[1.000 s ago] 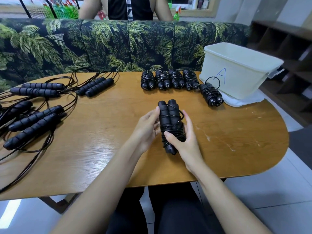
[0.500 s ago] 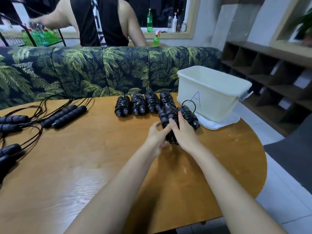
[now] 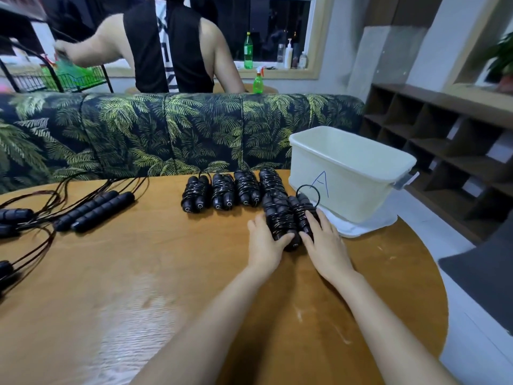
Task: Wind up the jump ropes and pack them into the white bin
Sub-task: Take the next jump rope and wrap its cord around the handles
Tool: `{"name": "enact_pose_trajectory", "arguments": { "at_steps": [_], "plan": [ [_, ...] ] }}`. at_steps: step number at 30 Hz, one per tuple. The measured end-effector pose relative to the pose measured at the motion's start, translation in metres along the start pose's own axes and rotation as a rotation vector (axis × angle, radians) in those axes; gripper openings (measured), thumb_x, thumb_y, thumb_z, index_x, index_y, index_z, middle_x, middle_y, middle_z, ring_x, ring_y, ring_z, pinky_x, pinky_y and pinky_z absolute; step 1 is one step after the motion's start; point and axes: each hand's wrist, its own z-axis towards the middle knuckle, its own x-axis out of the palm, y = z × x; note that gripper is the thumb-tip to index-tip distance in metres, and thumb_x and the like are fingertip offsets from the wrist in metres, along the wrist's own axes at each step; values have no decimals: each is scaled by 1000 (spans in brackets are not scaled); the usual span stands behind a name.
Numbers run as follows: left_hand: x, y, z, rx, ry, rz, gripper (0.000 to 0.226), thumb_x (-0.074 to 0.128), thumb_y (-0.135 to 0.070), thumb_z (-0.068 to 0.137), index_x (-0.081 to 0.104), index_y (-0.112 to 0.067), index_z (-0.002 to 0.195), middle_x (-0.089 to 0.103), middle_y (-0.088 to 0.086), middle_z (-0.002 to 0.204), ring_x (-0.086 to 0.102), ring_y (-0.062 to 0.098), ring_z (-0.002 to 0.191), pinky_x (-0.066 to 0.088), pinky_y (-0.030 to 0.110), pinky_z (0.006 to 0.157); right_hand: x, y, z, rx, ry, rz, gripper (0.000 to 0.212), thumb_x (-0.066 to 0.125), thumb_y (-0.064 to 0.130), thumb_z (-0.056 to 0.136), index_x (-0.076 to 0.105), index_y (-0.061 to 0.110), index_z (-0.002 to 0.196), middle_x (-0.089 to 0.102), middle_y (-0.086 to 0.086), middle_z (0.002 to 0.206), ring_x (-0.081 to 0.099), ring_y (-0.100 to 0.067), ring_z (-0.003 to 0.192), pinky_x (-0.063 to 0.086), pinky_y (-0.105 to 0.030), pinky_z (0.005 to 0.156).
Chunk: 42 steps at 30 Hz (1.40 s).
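Nearby, wound ropes (image 3: 247, 188), white bin (image 3: 350, 173) beyond.

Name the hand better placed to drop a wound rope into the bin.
Right hand: it rests on the bundle nearest the bin; the left hand holds the next bundle, farther away.

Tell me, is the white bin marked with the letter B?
No, the bin has a blue letter A written on its near side.

Living room: palm-print sofa (image 3: 166, 129), shelves (image 3: 433, 140)
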Motion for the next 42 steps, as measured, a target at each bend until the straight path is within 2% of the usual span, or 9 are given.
{"name": "enact_pose_trajectory", "arguments": {
  "at_steps": [6,9,12,18,23,28,33,37,42],
  "plan": [
    [-14,6,-8,136,127,537,70,46,-49,95,19,-14,150,41,8,137,46,31,118,44,40,93,-12,25,-11,-23,-27,-157,50,34,34,103,25,28,152,9,0,163,7,-30,148,20,-44,117],
    [-52,9,-22,160,205,617,53,49,-44,95,36,-17,139,50,8,127,52,30,111,48,43,88,-19,54,-32,-182,-83,-157,44,41,32,102,41,27,145,34,5,154,22,-22,144,20,-37,116],
    [-105,22,-50,175,223,715,47,48,-42,96,44,-21,137,54,6,129,53,29,115,44,40,89,-21,97,-64,-345,-51,-98,37,43,31,101,52,28,137,55,12,136,43,-12,128,33,-29,105],
    [-220,82,-131,96,164,773,42,48,-45,95,49,-28,133,61,1,127,56,25,116,45,38,94,11,202,-128,-591,194,-55,31,39,40,102,59,36,124,64,17,119,59,-7,107,44,-23,80],
    [-319,134,-184,73,-47,778,38,48,-44,96,51,-29,131,58,-5,127,53,17,116,41,29,91,50,300,-149,-732,269,47,32,43,36,101,61,29,126,65,11,121,60,-9,108,49,-27,85],
    [-412,187,-173,-43,-341,868,32,58,-41,88,60,-26,117,61,-4,118,54,22,108,47,35,84,84,389,-130,-860,283,40,33,46,31,100,57,28,130,60,6,129,55,-17,117,48,-35,90],
    [-441,222,-149,-276,-256,932,52,65,-41,85,46,-17,126,49,4,123,51,25,111,45,37,85,108,455,-93,-940,215,100,35,50,18,96,55,22,130,54,1,132,46,-23,121,46,-42,96],
    [-442,237,-142,-170,-251,890,40,65,-38,84,55,-19,119,49,0,126,50,23,112,45,36,86,116,485,-69,-1141,209,-126,47,61,23,91,48,24,136,44,1,142,36,-22,130,34,-38,103],
    [-458,236,-128,-125,-304,674,38,44,-46,96,66,-17,105,54,3,107,48,23,103,44,41,89,126,488,-68,-1211,103,-174,38,66,26,87,55,18,122,50,-2,130,41,-25,122,30,-37,100]
  ]
}}
